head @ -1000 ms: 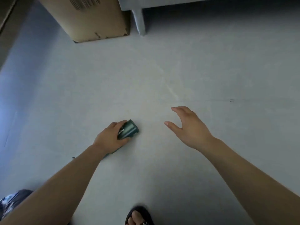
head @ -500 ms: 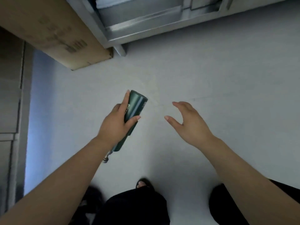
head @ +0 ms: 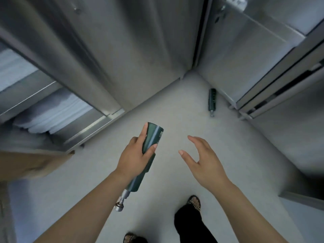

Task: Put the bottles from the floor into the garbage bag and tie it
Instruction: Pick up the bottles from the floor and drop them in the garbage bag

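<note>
Head view, looking down at a pale grey floor (head: 175, 106) hemmed in by steel cabinets. At far left a cardboard box (head: 31, 163) juts in from the edge, blurred. Above it an open steel shelf unit (head: 57, 88) holds stacks of white sheets (head: 52, 116), too blurred to tell what they are. Beside that, a tall stainless cabinet front (head: 122, 50) runs down to the floor.

The left hand (head: 135, 156) is wrapped around a dark green bottle (head: 150, 141), gripping its wide body with the thumb on the right side and the fingers along the left. The bottle is held off the floor, tilted, base pointing up and away from the person, and its silver-capped neck (head: 121, 201) pointing down along the forearm.

Right of it, well apart from the bottle, the right hand (head: 203, 162) hovers empty, fingers spread loosely and thumb out, palm turned toward the left hand.

Below, the person's black trouser leg (head: 191, 223) and two patterned shoes show, one (head: 193, 202) ahead of the other (head: 130, 238).

Further off and to the right, a second green bottle (head: 211, 100) lies on the floor, cap pointing toward the person, just beside the foot of the right-hand steel cabinet (head: 254, 67), near the corner where the cabinets meet. No garbage bag is in view.
</note>
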Tool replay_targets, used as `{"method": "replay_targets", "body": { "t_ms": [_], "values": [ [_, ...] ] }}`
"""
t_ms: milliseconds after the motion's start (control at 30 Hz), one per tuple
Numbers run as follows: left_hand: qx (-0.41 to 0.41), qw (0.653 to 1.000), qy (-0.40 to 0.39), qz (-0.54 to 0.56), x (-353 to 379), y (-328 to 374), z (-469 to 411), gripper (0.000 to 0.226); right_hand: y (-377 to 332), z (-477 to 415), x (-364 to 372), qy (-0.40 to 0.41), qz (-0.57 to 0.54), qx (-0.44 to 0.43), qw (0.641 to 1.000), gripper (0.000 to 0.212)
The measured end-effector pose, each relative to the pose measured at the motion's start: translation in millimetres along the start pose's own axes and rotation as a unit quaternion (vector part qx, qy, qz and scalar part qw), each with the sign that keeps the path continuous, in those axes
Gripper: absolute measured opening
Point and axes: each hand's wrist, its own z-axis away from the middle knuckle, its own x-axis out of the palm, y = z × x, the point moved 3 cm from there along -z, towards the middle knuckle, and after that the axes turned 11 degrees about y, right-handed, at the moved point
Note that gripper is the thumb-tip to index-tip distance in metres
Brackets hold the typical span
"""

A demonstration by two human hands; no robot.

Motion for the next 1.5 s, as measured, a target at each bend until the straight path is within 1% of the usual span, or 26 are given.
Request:
{"method": "replay_targets", "body": {
  "t_ms": [100, 233, 433, 567, 667, 800, 900, 967, 1067, 1167, 1300, 1400, 1500],
  "values": [
    [0.012, 1.0, 0.001, 0.014, 44.9, 49.4, -43.4, 0.069, 36.2, -35.6, -38.2, 0.031, 0.013, 0.013, 0.999, 0.058],
    [0.047, 0.999, -0.009, 0.013, 91.8, 88.6, -96.5, 0.071, 74.9, -83.3, -56.4, 0.026, 0.037, 0.026, 0.999, 0.057],
    [0.096, 0.994, -0.052, -0.012, 134.2, 96.5, -182.8, 0.073, 101.9, -161.6, -60.8, 0.02, 0.044, 0.045, 0.998, 0.057],
    [0.097, 0.993, -0.066, -0.021, 172.6, 88.5, -246.8, 0.073, 133.6, -224.4, -49.0, 0.015, 0.048, 0.059, 0.997, 0.055],
    [0.078, 0.995, -0.065, -0.022, 216.7, 72.4, -290.1, 0.072, 172.9, -279.9, -26.2, -0.006, 0.053, 0.068, 0.996, 0.054],
    [0.03, 0.996, -0.076, -0.028, 293.0, 42.0, -320.3, 0.07, 243.0, -341.6, 16.5, -0.021, 0.054, 0.088, 0.994, 0.053],
    [0.005, 0.998, -0.056, -0.04, 361.8, 11.2, -342.2, 0.07, 309.7, -386.6, 56.7, -0.034, 0.068, 0.071, 0.995, 0.053],
    [-0.014, 0.998, -0.046, -0.041, 410.0, -9.6, -360.4, 0.07, 361.2, -416.4, 81.8, -0.028, 0.094, 0.068, 0.993, 0.056],
    [-0.03, 0.999, -0.027, -0.035, 482.3, -38.7, -386.0, 0.069, 434.0, -461.0, 116.4, 0.009, 0.119, 0.067, 0.991, 0.061],
    [-0.003, 0.999, -0.016, -0.029, 547.5, -66.4, -409.6, 0.07, 501.8, -499.5, 152.2, 0.046, 0.152, 0.055, 0.986, 0.064],
    [0.029, 0.999, -0.006, -0.03, 610.0, -100.7, -437.9, 0.07, 571.0, -542.9, 195.0, 0.053, 0.18, 0.061, 0.98, 0.071],
    [0.042, 0.999, -0.004, -0.024, 643.1, -112.9, -450.3, 0.071, 597.4, -559.4, 212.4, 0.089, 0.131, 0.064, 0.985, 0.075],
    [0.036, 0.999, -0.004, -0.029, 662.4, -116.5, -452.8, 0.071, 603.5, -552.8, 218.0, 0.091, 0.093, 0.026, 0.991, 0.077]
  ]
}}
